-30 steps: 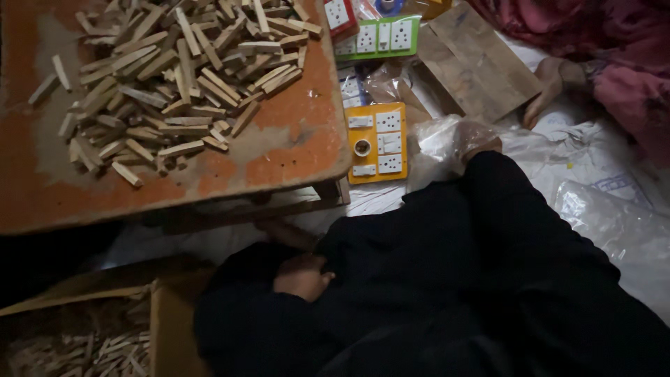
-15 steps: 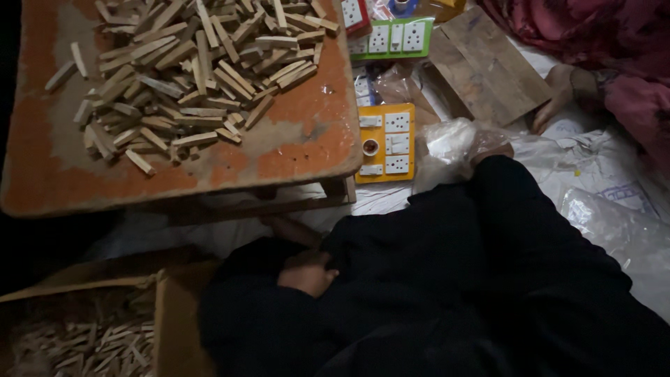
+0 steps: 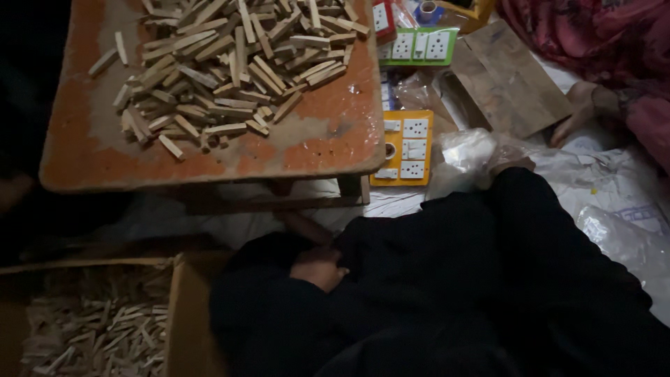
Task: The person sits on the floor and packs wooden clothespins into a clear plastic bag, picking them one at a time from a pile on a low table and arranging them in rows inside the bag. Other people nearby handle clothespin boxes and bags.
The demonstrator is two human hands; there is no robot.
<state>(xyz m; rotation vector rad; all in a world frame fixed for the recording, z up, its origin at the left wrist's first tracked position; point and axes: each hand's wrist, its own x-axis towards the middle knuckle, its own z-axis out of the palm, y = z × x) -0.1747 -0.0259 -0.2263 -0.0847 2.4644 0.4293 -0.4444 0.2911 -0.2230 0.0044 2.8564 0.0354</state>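
since the earlier frame the view has slid left and down, so the box (image 3: 105, 314) of sticks at lower left shows more fully and the table (image 3: 328, 139) sits further right; the hands themselves have hardly shifted.

going left to right: the box holds a loose heap of short wooden sticks, lying every which way. just right of its near wall the left hand (image 3: 319, 267) rests in the dark lap, fingers curled loosely inward; whether anything is inside it cannot be told. above it the table carries the stick pile (image 3: 223, 66), most sticks running on a diagonal from lower left to upper right.

further right, past the table's edge, the yellow socket card (image 3: 405, 148) lies flat on the floor, long axis running away from the person. just beside it the right hand (image 3: 513, 159) presses into a crumpled clear bag (image 3: 464, 155), its fingers hidden in the plastic, so its grip cannot be told. the right hand is the nearer to bag and card; the left is nearer the box. another person's hand (image 3: 579, 108) rests on a board (image 3: 506, 77) at far right.
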